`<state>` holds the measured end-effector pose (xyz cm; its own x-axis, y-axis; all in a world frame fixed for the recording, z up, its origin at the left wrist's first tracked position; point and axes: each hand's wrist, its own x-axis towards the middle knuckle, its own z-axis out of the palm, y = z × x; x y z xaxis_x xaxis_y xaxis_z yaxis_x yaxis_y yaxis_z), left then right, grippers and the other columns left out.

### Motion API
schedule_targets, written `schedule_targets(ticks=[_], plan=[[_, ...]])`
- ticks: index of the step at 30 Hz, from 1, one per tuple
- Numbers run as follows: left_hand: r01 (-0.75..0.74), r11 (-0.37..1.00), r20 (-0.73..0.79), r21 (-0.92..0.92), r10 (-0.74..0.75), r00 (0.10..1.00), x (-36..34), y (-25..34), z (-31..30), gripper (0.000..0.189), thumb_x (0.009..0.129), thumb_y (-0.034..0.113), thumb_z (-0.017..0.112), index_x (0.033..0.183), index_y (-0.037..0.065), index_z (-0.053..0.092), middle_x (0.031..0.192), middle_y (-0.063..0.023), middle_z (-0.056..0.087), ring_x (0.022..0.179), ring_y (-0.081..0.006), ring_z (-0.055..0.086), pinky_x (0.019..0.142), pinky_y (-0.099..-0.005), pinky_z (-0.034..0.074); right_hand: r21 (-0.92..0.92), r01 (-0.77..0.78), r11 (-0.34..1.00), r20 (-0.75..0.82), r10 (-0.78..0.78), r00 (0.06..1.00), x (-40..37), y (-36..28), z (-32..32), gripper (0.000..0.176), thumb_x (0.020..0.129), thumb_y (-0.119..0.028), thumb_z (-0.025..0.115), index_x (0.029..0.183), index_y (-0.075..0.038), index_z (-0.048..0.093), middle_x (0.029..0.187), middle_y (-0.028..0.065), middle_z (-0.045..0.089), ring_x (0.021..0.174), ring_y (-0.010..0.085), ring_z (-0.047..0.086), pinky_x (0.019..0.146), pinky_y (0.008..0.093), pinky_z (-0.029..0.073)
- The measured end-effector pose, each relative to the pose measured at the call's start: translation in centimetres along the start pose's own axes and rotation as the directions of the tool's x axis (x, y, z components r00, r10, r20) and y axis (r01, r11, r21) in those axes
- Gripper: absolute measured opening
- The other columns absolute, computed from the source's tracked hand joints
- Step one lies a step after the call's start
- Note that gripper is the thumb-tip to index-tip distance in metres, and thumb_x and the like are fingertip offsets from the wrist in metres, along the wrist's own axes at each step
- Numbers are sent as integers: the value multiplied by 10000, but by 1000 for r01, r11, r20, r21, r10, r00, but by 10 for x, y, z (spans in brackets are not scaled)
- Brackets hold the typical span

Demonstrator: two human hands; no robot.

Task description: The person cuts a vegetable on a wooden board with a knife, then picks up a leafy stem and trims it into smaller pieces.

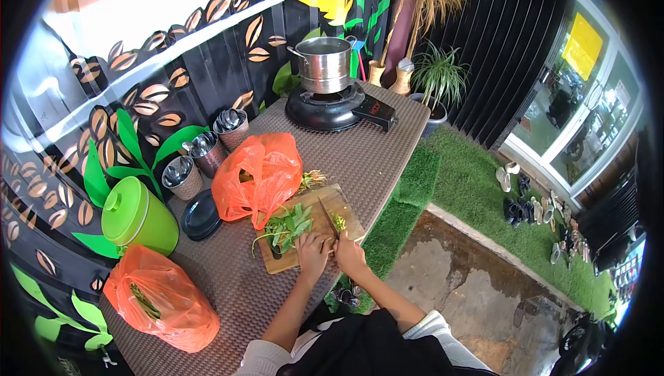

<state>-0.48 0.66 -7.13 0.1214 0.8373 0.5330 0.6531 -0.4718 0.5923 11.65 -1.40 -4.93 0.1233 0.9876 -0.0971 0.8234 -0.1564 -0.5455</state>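
Observation:
On a wooden cutting board (282, 262) near the table's edge lies a bunch of leafy greens (289, 227). My left hand (314, 254) is closed on the greens at their right end, its fingertips curled down to the board. My right hand (350, 254) grips a knife (326, 213), the blade pointing away from me across the board. A small heap of chopped green pieces (338, 221) lies just right of the blade. Beyond the board's far edge are some cut stem ends (312, 180), beside an orange plastic bag (261, 168).
A steel pot (324, 65) stands on a black portable stove (322, 108) at the table's far end. Along the wall are cutlery holders (182, 178), black plates (201, 215) and a green lidded bucket (138, 218). Another orange bag (164, 300) sits near left.

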Motion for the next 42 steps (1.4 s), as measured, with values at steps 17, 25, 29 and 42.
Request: schedule_targets(ticks=[17,25,29,42], plan=[[97,994,71,-50,-93,993,8,-4,10,152,782,132,662,896,104,565,790,-22,599,843,-224,518,839,-370,305,-39,-7,999,36,8,999,9,1,-1,294,923,-252,467,1034,10,396,769,270,631,734,453,636,633,514,521],[143,987,84,-74,-137,987,8,1,5,120,778,154,667,829,103,571,804,-43,578,850,-249,495,821,-378,329,-27,-76,997,81,78,994,-11,-14,-2,304,931,-254,453,1045,23,397,815,304,623,780,452,636,650,510,519],[142,987,84,-76,-136,987,7,0,6,115,776,141,664,826,99,570,794,-46,566,849,-254,494,818,-381,330,39,1,999,63,-3,998,7,-5,-5,305,926,-236,455,1055,33,389,807,324,610,788,468,623,683,522,511],[87,993,85,-77,-81,993,4,-3,5,84,792,104,630,852,90,574,816,-49,606,882,-261,533,858,-407,345,24,2,1000,24,-2,1000,-2,-3,-4,263,923,-229,453,1025,4,386,778,304,616,754,464,630,644,528,510]])
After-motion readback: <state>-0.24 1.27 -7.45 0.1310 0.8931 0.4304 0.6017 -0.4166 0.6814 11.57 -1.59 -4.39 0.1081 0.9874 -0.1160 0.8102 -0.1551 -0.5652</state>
